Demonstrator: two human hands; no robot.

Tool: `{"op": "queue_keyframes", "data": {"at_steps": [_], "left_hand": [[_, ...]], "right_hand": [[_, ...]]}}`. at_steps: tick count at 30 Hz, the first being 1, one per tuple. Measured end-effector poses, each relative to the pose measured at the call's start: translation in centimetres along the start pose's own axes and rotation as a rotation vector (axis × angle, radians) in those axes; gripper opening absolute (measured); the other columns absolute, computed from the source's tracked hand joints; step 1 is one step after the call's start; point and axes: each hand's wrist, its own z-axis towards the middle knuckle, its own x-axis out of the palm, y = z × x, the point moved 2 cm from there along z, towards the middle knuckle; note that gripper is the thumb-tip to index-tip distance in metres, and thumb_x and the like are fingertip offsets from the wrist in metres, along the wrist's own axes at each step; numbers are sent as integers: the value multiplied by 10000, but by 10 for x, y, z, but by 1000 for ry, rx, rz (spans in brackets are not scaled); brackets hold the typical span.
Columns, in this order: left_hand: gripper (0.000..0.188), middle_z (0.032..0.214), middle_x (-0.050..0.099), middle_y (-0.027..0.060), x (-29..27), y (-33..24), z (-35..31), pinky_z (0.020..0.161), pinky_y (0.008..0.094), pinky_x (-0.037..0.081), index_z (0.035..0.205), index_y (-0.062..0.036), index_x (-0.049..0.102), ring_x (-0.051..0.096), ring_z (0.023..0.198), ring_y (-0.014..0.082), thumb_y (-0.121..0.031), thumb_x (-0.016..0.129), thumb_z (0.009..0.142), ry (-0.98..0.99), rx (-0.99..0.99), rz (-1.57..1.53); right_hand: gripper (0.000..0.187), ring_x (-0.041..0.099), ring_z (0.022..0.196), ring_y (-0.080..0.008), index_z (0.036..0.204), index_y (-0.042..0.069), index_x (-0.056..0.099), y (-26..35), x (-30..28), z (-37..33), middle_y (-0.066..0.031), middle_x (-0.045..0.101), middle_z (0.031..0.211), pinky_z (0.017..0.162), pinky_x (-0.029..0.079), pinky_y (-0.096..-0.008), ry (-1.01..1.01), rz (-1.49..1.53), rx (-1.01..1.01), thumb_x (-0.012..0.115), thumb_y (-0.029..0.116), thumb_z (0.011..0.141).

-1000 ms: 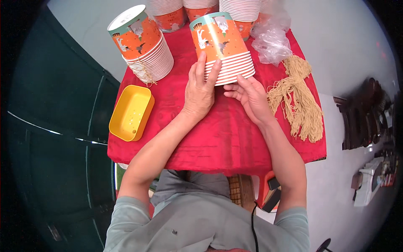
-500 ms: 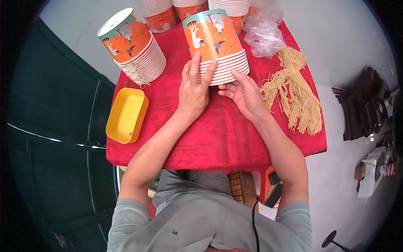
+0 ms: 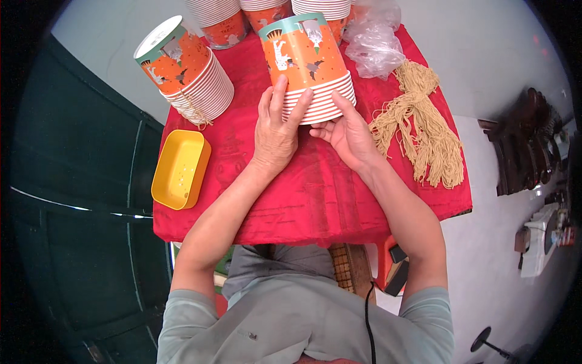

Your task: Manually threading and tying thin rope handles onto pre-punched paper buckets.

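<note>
Red cloth (image 3: 285, 212) spreads under the cup stack (image 3: 309, 54), with pale floor (image 3: 467, 242) well to the stack's right and a dark green door (image 3: 79, 176) well to its left. The left hand (image 3: 276, 136) grips the stack's left side, thumb and fingers spread, while the right hand (image 3: 351, 139) sets its thumb on the lower right rims, fingers curled just below. Nearer than the stack, cloth runs to the table edge (image 3: 297, 244); a yellow container (image 3: 197, 173) lies to the stack's left, twine (image 3: 424, 133) to its right, other cup stacks (image 3: 225, 30) just beyond.

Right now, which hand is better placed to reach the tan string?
The right hand, I'd judge: it is closer to the string, with its thumb against the cup stack's rims. The left hand lies farther away, its fingers spread against the stack.
</note>
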Motion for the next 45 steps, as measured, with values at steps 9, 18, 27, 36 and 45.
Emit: {"op": "queue_keyframes", "data": {"at_steps": [9, 18, 27, 36, 45], "left_hand": [[975, 1777, 327, 151, -2, -4, 1, 1144, 560, 584, 1664, -397, 540, 506, 1418, 511, 63, 770, 836, 13, 8, -16], [952, 1774, 332, 150, -4, -6, 3, 1148, 563, 579, 1658, -372, 556, 506, 1420, 509, 71, 760, 840, 8, 20, -16], [930, 1772, 331, 170, -4, -5, 1, 1191, 573, 543, 1666, -362, 549, 494, 1443, 510, 57, 753, 861, 23, 18, -15], [918, 1771, 340, 176, -4, -4, 2, 1193, 578, 538, 1683, -342, 528, 499, 1451, 505, 55, 733, 881, 14, 15, -27], [1010, 1767, 340, 252, -14, 2, 4, 1204, 571, 506, 1725, -213, 467, 519, 1460, 517, 133, 689, 803, -11, -122, -155]], "right_hand": [[655, 742, 1047, -176, 1451, 93, 625, 0, -1, 1, -59, 753, 1248, 897, 636, -402, -62, -32, 9, 696, 625, 1075], [659, 748, 1028, -171, 1447, 89, 625, 1, 0, 0, -62, 756, 1242, 890, 637, -396, -62, -26, 20, 699, 628, 1073], [630, 754, 1029, -162, 1447, 97, 626, 2, 3, -2, -51, 763, 1230, 888, 638, -389, -62, -21, 23, 687, 612, 1090], [590, 758, 1026, -161, 1432, 88, 636, 0, -3, 1, -50, 769, 1213, 890, 641, -382, -18, 2, 32, 654, 590, 1122], [272, 792, 1089, -198, 1352, 30, 692, -6, 6, 0, -95, 784, 1263, 967, 656, -385, 82, -147, -68, 664, 227, 1166]]}}
